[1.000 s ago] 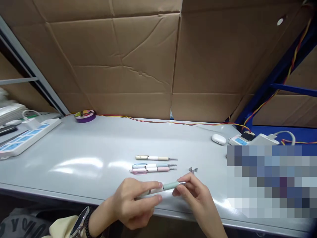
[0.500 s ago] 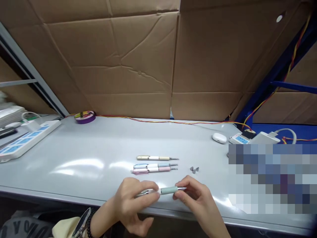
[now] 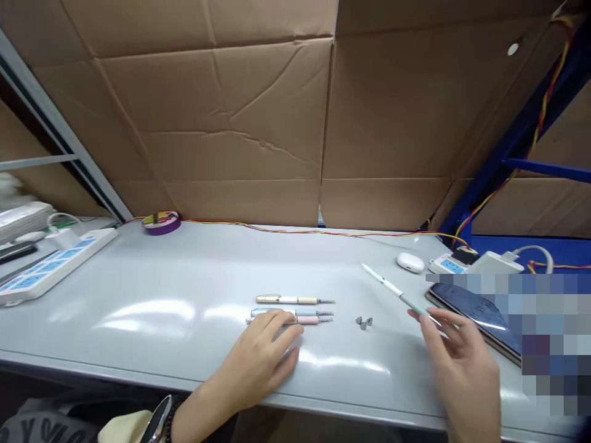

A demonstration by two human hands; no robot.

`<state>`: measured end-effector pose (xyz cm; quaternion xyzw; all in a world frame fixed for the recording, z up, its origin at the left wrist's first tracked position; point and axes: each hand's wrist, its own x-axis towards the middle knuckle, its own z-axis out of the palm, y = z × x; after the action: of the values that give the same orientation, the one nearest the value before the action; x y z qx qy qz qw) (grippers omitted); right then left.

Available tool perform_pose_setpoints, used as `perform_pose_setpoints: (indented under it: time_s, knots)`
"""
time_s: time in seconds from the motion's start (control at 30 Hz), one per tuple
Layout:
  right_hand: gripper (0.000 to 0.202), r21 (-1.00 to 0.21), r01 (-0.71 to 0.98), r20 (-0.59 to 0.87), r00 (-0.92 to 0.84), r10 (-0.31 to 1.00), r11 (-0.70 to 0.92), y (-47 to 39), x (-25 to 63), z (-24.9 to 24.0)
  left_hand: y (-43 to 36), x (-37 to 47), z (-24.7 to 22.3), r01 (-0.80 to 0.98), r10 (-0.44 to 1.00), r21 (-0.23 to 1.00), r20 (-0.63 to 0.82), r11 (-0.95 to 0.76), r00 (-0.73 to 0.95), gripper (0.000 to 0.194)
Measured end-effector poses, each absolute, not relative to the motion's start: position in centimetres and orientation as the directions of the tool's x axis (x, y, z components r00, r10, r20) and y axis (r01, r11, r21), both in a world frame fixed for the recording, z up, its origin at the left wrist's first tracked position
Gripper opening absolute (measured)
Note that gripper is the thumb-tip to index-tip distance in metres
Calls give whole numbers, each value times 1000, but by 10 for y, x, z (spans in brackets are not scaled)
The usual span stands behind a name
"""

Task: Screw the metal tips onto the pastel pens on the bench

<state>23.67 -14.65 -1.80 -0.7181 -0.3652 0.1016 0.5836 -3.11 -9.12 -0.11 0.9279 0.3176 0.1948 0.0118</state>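
Pinched near its metal tip, a pale green and white pen (image 3: 391, 287) slants up and leftward from my right hand (image 3: 462, 357), held over the right part of the table. My left hand (image 3: 265, 351) reaches over the pink pen (image 3: 306, 320), fingertips on or just above its barrel, thumb apart from the fingers; the hand hides much of that pen. Right behind it lies a light blue pen (image 3: 302, 313), partly covered by the fingers. A cream and white pen (image 3: 286, 299) lies farther back. These three have bare refill ends at the right. Several small grey cone tips (image 3: 364, 322) sit right of them.
A phone (image 3: 475, 317) lies beside my right hand. A white earbud case (image 3: 410, 263) and a charger (image 3: 496, 263) on a power strip are at the back right. A purple tape roll (image 3: 161, 223) and a long power strip (image 3: 60, 264) stand left. Cardboard (image 3: 231, 123) walls the back.
My right hand has carried the green pen away to the right, near the phone. My left hand has let go of it and moved forward to the pink pen.
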Motion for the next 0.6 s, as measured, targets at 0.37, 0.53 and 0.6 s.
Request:
perform_pose_setpoints:
  time_s: [0.37,0.53,0.6]
  knots:
    - [25,-559,827,489,262,832,68,-136,237,-31,-90,-30,0,645,669,202,357,-737,652,30]
    - [24,-434,887,504,91,859,160,-136,231,-31,-90,-30,0,638,684,250,322,-728,654,27]
    - [21,-430,887,505,83,859,166,-136,230,-30,-90,-31,0,626,682,271,302,-731,666,26]
